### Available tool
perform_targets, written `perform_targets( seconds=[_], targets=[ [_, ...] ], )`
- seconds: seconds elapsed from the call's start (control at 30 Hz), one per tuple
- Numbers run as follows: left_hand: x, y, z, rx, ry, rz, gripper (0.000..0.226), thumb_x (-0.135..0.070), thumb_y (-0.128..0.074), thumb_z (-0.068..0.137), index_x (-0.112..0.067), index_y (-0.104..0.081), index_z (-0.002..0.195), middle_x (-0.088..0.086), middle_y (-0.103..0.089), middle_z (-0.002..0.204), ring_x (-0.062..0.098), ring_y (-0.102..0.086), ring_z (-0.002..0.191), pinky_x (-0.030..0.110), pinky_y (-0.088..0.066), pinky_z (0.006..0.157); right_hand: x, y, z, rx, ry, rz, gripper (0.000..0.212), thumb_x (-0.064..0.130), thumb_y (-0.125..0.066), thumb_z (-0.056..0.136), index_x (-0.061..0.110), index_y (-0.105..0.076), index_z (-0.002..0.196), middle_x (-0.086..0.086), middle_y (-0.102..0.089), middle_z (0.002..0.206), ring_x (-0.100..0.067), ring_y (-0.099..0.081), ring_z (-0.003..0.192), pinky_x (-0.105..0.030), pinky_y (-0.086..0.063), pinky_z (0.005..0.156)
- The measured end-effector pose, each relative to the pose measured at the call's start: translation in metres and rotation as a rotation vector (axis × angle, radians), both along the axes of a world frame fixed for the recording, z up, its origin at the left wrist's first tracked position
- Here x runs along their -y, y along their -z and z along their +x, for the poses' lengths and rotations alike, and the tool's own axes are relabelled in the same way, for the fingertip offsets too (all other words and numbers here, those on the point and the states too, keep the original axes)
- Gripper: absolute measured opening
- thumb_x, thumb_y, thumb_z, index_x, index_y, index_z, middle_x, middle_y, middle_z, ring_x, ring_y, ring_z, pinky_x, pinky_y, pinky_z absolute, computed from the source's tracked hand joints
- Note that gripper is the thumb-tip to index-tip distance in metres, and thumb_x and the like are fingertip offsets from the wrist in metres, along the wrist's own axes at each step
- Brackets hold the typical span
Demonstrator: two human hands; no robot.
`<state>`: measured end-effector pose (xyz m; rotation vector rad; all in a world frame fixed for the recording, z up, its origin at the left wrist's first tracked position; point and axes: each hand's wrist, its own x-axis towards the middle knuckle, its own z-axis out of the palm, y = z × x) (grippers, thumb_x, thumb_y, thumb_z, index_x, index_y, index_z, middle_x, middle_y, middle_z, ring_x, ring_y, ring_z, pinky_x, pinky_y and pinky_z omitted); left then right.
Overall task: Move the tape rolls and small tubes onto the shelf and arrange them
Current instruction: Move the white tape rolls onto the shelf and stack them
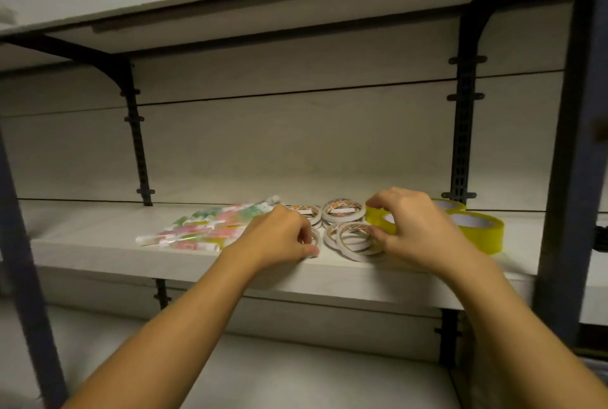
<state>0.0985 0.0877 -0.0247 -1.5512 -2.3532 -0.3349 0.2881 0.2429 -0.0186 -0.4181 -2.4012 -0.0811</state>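
The left grip (283,237) has its fingers curled round a thin white tape roll (315,240) at the near middle of the shelf (98,244), most of that roll hidden under the hand. The right grip (414,227) arches over a yellow tape roll (378,219), forefinger on its far rim and thumb on its near side, pinching it; the thumb also lies against the right edge of a loose heap of thin white rolls (353,240) lying flat between the two hands. Just beyond that heap sits a neat stack of white rolls with printed labels (342,210), and to its left a second labelled stack (304,211), partly behind the left hand. To the right of the right hand lie two more yellow rolls (477,227), one nearer and one farther, touching. Left of the left hand a scattered pile of small tubes (200,231) in green, pink and white wrappers spreads over the shelf, well apart from the yellow rolls. Dark metal brackets (139,152) hold the boards against the pale back wall.
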Motion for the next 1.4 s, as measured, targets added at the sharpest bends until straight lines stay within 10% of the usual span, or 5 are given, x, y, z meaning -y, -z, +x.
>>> perform_targets(
  seconds=[0.4,1.0,1.4],
  targets=[
    [0.001,-0.002,-0.009,0.017,0.023,-0.017,0.015,-0.02,-0.062,0.074,-0.007,-0.066,0.067,0.011,-0.062,0.065,0.032,-0.063,0.072,0.044,-0.058,0.065,0.026,0.023,-0.02,0.054,0.073,0.0,0.031,0.043,-0.063,0.084,0.024,-0.065,0.109,0.002,-0.066,0.104,-0.02,-0.062,0.098,-0.037,-0.053,0.073],
    [0.065,-0.015,-0.005,-0.143,0.068,0.191,0.014,-0.029,-0.062,0.094,-0.019,-0.063,0.104,0.002,-0.065,0.107,0.027,-0.06,0.102,0.038,-0.051,0.083,0.049,0.026,-0.047,0.276,0.362,-0.016,0.017,0.014,-0.055,0.087,0.009,-0.064,0.101,-0.016,-0.066,0.106,-0.037,-0.062,0.101,-0.032,-0.038,0.065],
    [0.081,-0.003,0.013,-0.16,0.152,0.227,0.01,-0.012,-0.059,0.09,-0.018,-0.059,0.098,0.001,-0.063,0.106,0.026,-0.06,0.099,0.037,-0.05,0.076,0.1,0.013,0.009,0.019,0.427,0.185,0.028,0.007,-0.062,0.077,0.015,-0.048,0.099,-0.005,-0.055,0.102,-0.026,-0.051,0.089,-0.032,-0.034,0.063]
  ],
)
